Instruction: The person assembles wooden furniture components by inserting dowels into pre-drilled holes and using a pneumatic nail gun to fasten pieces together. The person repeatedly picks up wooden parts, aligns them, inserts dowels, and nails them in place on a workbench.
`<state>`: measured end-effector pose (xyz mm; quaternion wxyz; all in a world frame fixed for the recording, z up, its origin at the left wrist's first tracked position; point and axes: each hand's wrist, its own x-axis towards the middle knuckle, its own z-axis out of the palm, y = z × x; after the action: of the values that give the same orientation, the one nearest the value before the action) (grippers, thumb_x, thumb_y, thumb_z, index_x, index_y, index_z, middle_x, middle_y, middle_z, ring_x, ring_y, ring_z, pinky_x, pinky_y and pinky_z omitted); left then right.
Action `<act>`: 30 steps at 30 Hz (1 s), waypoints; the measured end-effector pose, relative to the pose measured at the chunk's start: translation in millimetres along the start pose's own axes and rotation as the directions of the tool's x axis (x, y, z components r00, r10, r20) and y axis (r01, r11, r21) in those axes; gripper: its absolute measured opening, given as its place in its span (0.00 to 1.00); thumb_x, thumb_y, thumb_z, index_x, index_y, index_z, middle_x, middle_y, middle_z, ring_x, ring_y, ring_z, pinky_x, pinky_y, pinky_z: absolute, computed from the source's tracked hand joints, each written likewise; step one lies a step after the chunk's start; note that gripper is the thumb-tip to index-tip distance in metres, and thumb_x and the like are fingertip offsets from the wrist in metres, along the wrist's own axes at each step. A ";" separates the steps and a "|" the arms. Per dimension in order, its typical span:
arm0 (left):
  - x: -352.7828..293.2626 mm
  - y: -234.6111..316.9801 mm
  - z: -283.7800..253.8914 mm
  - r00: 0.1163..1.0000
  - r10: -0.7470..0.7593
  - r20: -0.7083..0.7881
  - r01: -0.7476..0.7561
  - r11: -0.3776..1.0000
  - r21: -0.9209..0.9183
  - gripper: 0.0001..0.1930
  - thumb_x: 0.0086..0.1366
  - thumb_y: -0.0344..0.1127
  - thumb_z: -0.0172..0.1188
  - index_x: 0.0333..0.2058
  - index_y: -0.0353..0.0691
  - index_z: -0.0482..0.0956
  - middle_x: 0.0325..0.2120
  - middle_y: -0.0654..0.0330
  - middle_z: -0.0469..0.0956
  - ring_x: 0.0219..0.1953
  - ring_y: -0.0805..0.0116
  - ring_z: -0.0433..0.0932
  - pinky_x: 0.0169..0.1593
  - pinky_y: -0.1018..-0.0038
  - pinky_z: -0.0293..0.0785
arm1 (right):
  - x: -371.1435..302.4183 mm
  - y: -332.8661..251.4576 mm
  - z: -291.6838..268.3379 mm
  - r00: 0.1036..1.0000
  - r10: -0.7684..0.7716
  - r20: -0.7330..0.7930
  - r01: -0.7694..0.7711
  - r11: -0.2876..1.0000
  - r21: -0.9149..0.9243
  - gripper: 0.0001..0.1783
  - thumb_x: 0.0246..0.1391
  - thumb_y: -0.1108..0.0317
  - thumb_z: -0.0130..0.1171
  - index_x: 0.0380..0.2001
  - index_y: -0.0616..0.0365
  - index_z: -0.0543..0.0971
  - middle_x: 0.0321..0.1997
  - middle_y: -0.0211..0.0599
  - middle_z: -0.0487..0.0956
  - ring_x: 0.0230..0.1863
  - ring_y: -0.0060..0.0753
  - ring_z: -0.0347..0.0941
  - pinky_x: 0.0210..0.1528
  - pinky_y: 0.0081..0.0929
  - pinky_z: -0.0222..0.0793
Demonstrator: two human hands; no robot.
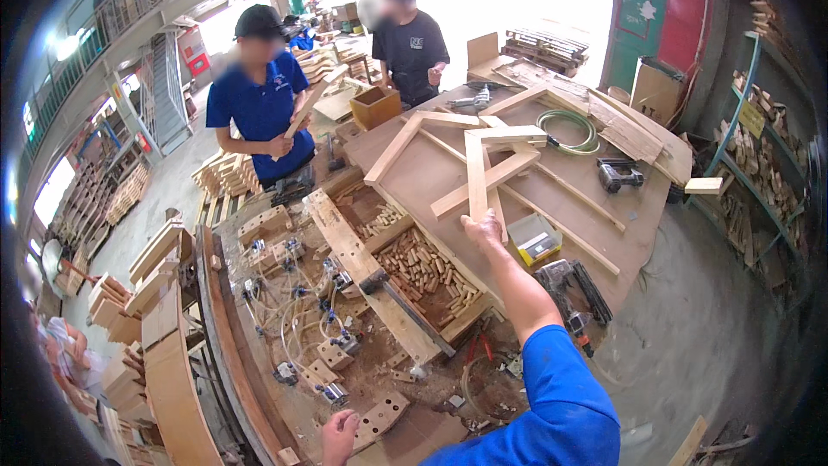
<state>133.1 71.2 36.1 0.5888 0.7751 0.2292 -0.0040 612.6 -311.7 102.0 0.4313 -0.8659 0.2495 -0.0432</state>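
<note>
My right hand (485, 228) is closed round the near end of an angled wooden frame (477, 174), reached out over the workbench. The frame is made of pale strips joined at a corner; one strip crosses another wooden piece (492, 183) lying beneath. My left hand (339, 437) is low at the lower edge, fingers loosely bent and apart, with nothing seen in it. Beside it lies a curved wooden block with holes (380, 418). A small yellow and white box (534, 240) stands just right of my right hand, and a black nail gun (573, 292) lies nearer me.
Wooden dowels (424, 272) fill a tray behind a thick drilled beam (349, 250). Clamps with air hoses (297, 311) spread over the left bench. A coiled green hose (567, 132) and another nail gun (620, 174) lie far right. Two people (266, 108) stand across the bench, one holding a board.
</note>
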 end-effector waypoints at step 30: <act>-113.0 -16.4 -40.0 0.969 -0.079 -0.234 0.104 0.990 0.096 0.22 0.72 0.49 0.65 0.55 0.40 0.82 0.44 0.51 0.87 0.45 0.57 0.86 0.49 0.62 0.80 | -151.6 -4.6 42.5 0.584 -0.799 -0.146 0.791 0.519 0.324 0.31 0.55 0.52 0.68 0.56 0.61 0.76 0.52 0.49 0.83 0.52 0.46 0.82 0.51 0.41 0.80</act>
<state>15.5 71.5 64.6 0.5147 0.7896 0.3308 0.0459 494.6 -207.5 100.3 0.5149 -0.7911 -0.1898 -0.2703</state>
